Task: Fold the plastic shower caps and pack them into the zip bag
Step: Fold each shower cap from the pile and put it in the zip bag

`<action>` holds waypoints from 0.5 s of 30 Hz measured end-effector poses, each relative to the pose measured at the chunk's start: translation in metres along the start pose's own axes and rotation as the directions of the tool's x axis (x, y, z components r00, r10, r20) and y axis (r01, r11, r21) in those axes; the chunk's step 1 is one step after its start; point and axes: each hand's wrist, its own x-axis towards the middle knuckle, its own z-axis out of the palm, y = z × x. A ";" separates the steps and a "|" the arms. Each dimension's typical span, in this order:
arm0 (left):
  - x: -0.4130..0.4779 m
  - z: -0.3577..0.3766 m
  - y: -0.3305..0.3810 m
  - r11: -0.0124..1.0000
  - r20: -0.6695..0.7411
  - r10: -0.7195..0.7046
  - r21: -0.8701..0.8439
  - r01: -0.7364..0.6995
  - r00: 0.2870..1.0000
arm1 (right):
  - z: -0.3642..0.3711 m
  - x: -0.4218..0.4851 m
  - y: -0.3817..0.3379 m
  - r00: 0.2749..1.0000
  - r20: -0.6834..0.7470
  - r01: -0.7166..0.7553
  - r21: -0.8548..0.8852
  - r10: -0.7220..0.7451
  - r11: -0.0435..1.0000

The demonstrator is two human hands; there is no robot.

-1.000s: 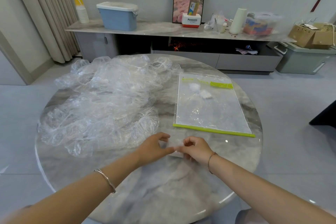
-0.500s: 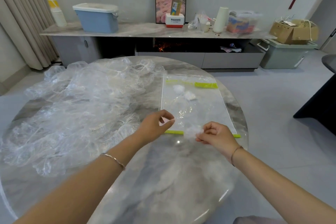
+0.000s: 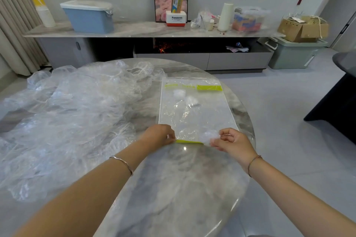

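While left hand (image 3: 160, 135) pinches the zip bag (image 3: 194, 110) at its near edge, right hand (image 3: 231, 141) grips a folded shower cap (image 3: 209, 136) at that same edge. Packing step, I'd say; next: mouth pulled open, cap slid in w/o unfolding.

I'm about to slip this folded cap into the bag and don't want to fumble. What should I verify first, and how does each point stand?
1. Grip of the right hand on the folded cap: ok, pinched compact.
2. Grip of the left hand on the zip bag at its near green edge: ok.
3. Bag mouth opened wide enough: cannot tell.
4. Room inside: ok, only two packed caps lie at the far end.
5. Is the loose cap pile clear of the near edge: ok, it lies to the left.
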 end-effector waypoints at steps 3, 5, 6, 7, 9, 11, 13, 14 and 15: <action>-0.004 0.004 -0.002 0.997 -0.037 -0.027 -0.073 0.024 0.999 | 0.001 0.000 -0.002 1.000 -0.002 -0.002 0.029 0.003 1.000; -0.008 0.005 -0.005 0.977 -0.061 -0.081 -0.201 0.068 0.995 | 0.003 -0.001 -0.003 1.000 0.007 -0.004 0.040 0.003 0.999; -0.010 0.005 -0.006 0.967 -0.061 -0.100 -0.242 0.083 0.993 | 0.004 -0.001 -0.004 1.000 0.008 -0.004 0.039 0.004 0.999; -0.012 0.005 -0.007 0.957 -0.051 -0.116 -0.272 0.098 0.992 | 0.005 -0.002 -0.004 1.000 0.006 -0.006 0.035 0.006 0.999; -0.016 0.005 -0.008 0.934 -0.013 -0.141 -0.334 0.128 0.990 | 0.009 -0.003 -0.005 1.000 0.003 -0.006 0.029 0.006 1.000; -0.020 0.005 -0.010 0.907 0.038 -0.151 -0.392 0.154 0.988 | 0.012 -0.005 -0.007 1.000 0.007 0.001 0.039 -0.002 0.999; -0.025 0.006 -0.012 0.891 0.075 -0.144 -0.425 0.162 0.987 | 0.014 -0.005 -0.007 1.000 0.014 0.007 0.046 -0.008 0.999; -0.028 0.006 -0.013 0.884 0.082 -0.142 -0.438 0.164 0.986 | 0.015 -0.006 -0.007 1.000 0.017 0.009 0.042 -0.010 0.999; -0.031 0.005 -0.012 0.880 0.084 -0.143 -0.445 0.165 0.986 | 0.016 -0.006 -0.007 1.000 0.016 0.012 0.038 -0.013 0.999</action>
